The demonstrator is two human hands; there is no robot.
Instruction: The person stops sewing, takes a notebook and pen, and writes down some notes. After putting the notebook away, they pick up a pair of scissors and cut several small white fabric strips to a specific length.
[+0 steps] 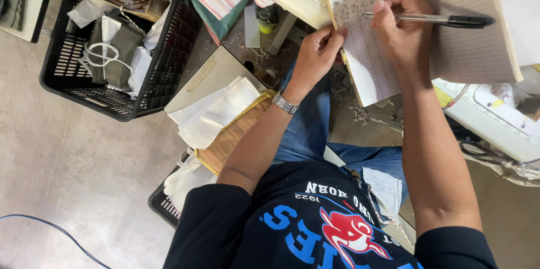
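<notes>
Notebook (pixel 450 27) lies open on the lap edge, mid-entry; right hand (pixel 402 32) pinches a pen (pixel 433 19) over the lined page, left hand (pixel 318 49) curled, pressing the page's edge flat. Writing on calls for steady paper

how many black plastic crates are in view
2: one black crate at upper left on the floor, holding white cloth; a second crate mostly hidden beside the person's left arm. Others may be hidden.

black crate (pixel 62 80) beside white cloth stack (pixel 216 112)
</notes>
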